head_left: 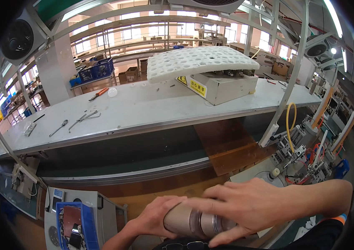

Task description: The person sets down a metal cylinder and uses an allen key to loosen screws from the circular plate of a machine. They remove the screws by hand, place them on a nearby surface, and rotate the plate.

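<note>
A beige metallic cylinder [179,221] with a dark ring groove and a shiny band lies sideways close to my body, at the bottom centre. Wrapped round its left end is my left hand [154,216]. My right hand [247,204] reaches across from the right and grips the banded right end, its fingers over the top and its thumb underneath. That hand hides much of the right end, so I cannot make out what is there. Part of a pair of glasses [189,246] shows below the cylinder.
Ahead runs a long white bench [131,112] with wrenches [83,121], orange-handled pliers [98,93] and a metal box [231,89] under a white dimpled foam sheet [202,62]. A blue tray [87,225] sits lower left. Pneumatic fixtures [297,146] and a slanting post [287,83] stand right.
</note>
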The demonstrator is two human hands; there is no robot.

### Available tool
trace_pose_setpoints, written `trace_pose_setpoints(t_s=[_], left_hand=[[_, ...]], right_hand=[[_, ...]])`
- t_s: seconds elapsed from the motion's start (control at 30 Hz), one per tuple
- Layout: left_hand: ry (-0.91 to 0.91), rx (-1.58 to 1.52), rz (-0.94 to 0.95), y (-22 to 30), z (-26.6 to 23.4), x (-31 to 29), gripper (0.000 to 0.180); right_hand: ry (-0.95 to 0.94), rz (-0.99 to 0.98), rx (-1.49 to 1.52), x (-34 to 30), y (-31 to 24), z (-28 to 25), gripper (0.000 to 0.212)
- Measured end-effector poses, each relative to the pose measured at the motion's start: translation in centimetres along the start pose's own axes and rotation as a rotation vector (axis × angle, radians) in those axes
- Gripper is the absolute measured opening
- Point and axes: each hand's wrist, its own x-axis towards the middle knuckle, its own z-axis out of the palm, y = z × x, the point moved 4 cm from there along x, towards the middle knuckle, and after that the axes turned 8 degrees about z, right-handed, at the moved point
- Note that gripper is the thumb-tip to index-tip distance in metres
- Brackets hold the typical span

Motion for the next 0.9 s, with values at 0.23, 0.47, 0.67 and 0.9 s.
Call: trace_pose_setpoints(t_s=[0.23,0.47,0.67,0.9], left_hand=[[0.179,-0.088,-0.009,-0.3,-0.1,-0.2,0.095],[0.002,-0.331,-0.125,-1.2,0.7,0.9,0.096],[0.191,-0.21,-0.039,-0.6,-0.1,-0.3,0.097],[0.599,0.171,0.483,2.5,-4.2,-0.1,0.07]], right_hand=[[0.225,-0.135,-0.361,0.2,-0.2,0.9,0.058],[0.314,-0.449,-0.586,0.4,-0.9,-0.3,0.045],[0.527,-0.442,-0.365,-1.8,1.0,-3.0,0.046],[0.694,-0.258,-0.326,-5.2,2.6,-1.8,0.037]])
